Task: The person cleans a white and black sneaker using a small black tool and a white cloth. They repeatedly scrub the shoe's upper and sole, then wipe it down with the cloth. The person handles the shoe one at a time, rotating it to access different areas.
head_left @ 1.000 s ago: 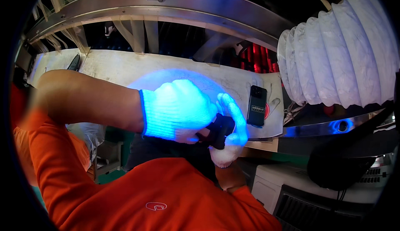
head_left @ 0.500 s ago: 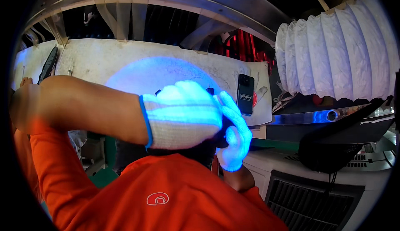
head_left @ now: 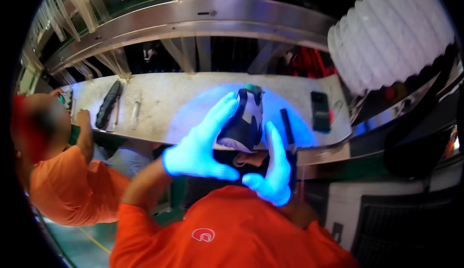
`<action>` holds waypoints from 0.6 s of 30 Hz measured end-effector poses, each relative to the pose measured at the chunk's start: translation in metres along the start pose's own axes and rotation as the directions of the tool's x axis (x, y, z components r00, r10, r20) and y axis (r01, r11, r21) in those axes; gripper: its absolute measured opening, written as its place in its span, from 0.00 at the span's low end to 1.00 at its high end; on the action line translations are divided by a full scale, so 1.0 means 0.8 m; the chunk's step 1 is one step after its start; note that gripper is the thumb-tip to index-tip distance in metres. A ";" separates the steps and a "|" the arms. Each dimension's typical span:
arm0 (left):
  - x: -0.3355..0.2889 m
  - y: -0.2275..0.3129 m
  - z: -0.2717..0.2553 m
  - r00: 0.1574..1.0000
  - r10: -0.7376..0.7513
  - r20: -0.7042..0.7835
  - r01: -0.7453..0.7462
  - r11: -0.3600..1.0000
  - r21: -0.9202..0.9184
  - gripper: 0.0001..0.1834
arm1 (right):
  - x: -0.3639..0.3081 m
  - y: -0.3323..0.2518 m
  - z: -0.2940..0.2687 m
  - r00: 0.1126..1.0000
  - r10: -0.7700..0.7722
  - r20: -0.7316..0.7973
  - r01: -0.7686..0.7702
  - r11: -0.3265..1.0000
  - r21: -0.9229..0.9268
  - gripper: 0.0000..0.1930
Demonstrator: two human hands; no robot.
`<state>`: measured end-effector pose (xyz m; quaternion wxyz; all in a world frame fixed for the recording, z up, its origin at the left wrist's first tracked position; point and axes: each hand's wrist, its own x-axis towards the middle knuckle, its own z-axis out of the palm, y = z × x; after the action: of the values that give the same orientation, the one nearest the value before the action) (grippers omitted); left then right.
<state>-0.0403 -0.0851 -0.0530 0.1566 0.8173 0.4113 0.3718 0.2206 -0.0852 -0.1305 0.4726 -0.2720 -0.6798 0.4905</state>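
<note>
A black-and-white shoe with a teal patch at its far end is at the table's front edge, inside a patch of blue light. My left hand, in a white knit glove glowing blue, lies along the shoe's left side. Its fingers are stretched out and its thumb points toward my right hand. To the shoe's right, my right hand, gloved alike, has its fingers up and its thumb apart. Whether either hand presses on the shoe, I cannot tell. A thin dark stick lies right of the shoe.
On the pale table are a black shoe sole, a slim clear tube and a dark phone. A co-worker in orange sits at left. A white ribbed duct hangs at right; a metal beam crosses behind.
My left hand has drawn back from across my right, and the hands are now apart. The shoe has come into sight between them. The view has shifted, showing more of the co-worker at left.
</note>
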 end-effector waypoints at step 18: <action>-0.077 -0.010 -0.018 0.845 -0.534 -0.022 0.535 0.844 0.033 0.72 | 0.071 0.184 -0.075 0.956 0.160 -0.246 -0.278 0.233 -0.932 0.34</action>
<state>-0.0791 -0.1294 -0.0772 0.2358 0.6712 0.6305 0.3105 0.2381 0.0415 -0.2409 0.1708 -0.6174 -0.7674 0.0271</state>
